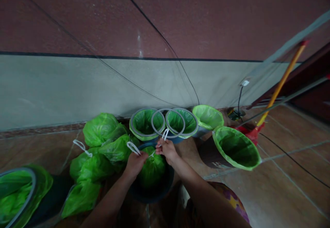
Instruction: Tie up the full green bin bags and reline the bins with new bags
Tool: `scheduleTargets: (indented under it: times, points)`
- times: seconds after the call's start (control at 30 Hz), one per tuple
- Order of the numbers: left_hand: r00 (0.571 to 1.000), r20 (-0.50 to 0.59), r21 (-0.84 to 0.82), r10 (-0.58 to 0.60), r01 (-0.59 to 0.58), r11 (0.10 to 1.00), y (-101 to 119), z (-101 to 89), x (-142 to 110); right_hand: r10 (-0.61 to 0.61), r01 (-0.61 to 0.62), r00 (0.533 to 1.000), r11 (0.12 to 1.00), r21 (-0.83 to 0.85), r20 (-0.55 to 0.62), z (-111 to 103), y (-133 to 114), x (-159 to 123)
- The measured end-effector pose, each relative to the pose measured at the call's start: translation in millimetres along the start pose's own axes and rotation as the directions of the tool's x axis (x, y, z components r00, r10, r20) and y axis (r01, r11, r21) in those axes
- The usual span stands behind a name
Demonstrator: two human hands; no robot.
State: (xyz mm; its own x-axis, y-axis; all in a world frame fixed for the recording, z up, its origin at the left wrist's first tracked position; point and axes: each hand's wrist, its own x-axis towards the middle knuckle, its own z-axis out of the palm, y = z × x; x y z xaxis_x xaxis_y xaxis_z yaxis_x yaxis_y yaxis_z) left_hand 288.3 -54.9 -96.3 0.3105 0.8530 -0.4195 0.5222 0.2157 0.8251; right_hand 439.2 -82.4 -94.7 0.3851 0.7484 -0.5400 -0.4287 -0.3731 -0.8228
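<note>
My left hand (134,163) and my right hand (167,149) are both closed on the white drawstrings (134,148) of a full green bag (152,169). That bag sits inside a dark round bin (152,192) right in front of me. A grey ring (167,122) hangs just above my right hand, over the bins behind. My knee in patterned cloth (228,198) shows at the lower right.
Tied green bags (103,142) lie piled on the left. Green-lined bins (146,123) stand along the wall, with another (235,147) tipped at the right and one (18,193) at the far left. A red mop with a yellow handle (281,83) leans at the right. Cables cross the wall.
</note>
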Motion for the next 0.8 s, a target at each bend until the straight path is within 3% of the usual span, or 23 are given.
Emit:
scheduleTargets:
  times: [0.03,0.1,0.17,0.3,0.4,0.47,0.57,0.63,0.73,0.8]
  points:
    - [1.000,-0.006,-0.177,-0.006,0.005,0.984,0,1.1,0,-0.045,0.046,0.998,0.999,-0.014,0.048,1,0,-1]
    - [0.999,0.030,-0.490,-0.032,0.043,0.871,1,2.9,-1,-0.154,0.164,0.975,0.985,-0.052,0.162,2,0,-3]
    - [0.996,0.078,-0.604,-0.045,0.083,0.792,3,3.7,-2,-0.258,0.292,0.928,0.952,-0.095,0.269,4,0,-6]
    - [0.991,0.116,-0.556,0.066,0.010,0.831,5,3.9,-1,-0.349,0.454,0.830,0.876,-0.163,0.435,6,-3,-15]
    - [0.963,0.166,-0.434,0.210,-0.120,0.893,5,3.8,2,-0.343,0.489,0.783,0.855,-0.172,0.519,6,-7,-19]
    - [0.958,0.160,-0.314,0.239,-0.180,0.932,6,3.6,2,-0.338,0.482,0.764,0.865,-0.138,0.549,6,-9,-18]
    - [0.952,0.152,-0.215,0.266,-0.231,0.949,8,2.9,0,-0.298,0.425,0.797,0.895,-0.138,0.526,4,-10,-14]
    - [0.937,0.155,-0.221,0.312,-0.275,0.936,8,2.5,-1,-0.217,0.386,0.823,0.892,-0.235,0.526,1,-8,-11]
    - [0.936,0.120,-0.222,0.331,-0.299,0.928,5,2.2,2,-0.111,0.415,0.819,0.791,-0.449,0.562,-2,-5,-9]
    - [0.951,0.080,-0.214,0.300,-0.278,0.937,2,2.4,5,-0.133,0.485,0.818,0.682,-0.548,0.559,-4,-4,-10]
